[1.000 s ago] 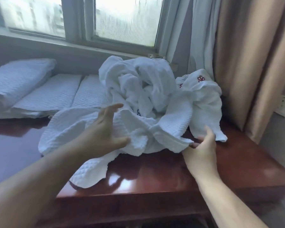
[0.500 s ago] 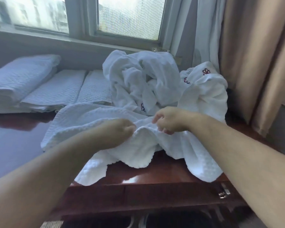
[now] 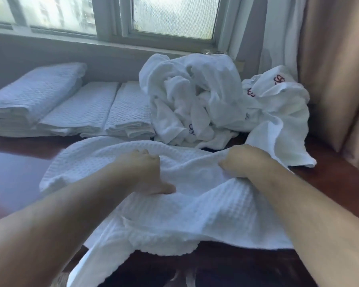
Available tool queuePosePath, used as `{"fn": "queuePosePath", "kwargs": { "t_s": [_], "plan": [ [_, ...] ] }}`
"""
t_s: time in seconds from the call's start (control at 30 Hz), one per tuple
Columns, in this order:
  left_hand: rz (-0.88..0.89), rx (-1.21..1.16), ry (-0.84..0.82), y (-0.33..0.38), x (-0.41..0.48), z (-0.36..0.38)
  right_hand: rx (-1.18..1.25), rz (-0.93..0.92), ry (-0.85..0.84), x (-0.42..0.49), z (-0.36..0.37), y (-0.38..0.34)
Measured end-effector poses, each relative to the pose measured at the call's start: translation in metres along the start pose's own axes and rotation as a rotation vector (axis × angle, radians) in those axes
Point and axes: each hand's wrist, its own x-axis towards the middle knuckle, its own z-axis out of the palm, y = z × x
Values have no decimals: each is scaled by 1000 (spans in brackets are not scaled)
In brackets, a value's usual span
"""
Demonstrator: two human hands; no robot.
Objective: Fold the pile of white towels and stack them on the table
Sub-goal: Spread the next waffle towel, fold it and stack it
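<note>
Left hand [image 3: 142, 170]: fingers curled, gripping the waffle towel [image 3: 195, 206].
Right hand [image 3: 244, 162]: fingers bunched round the same towel's far edge.
Waffle towel: spread near, overhanging the surface [image 3: 15, 162].
Pile [image 3: 195, 96]: far right.
Folded towels [image 3: 71, 104]: far left.

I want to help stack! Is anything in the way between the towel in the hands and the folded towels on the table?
Nothing visible. The left hand and right hand grip the waffle towel; only bare table lies between it and the folded towels.
</note>
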Motion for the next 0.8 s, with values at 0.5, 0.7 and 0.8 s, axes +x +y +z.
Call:
{"fn": "queuePosePath", "kwargs": {
  "t_s": [0.5, 0.7, 0.8],
  "plan": [
    [55, -600, 584, -42, 12, 23, 293, -498, 489, -4, 27, -24],
    [-389, -769, 774, -88, -27, 43, 393, -629, 175, -16, 33, -95],
    [-423, -717, 848, -98, -52, 65, 194, -618, 250, -12, 40, -116]
  ]
}}
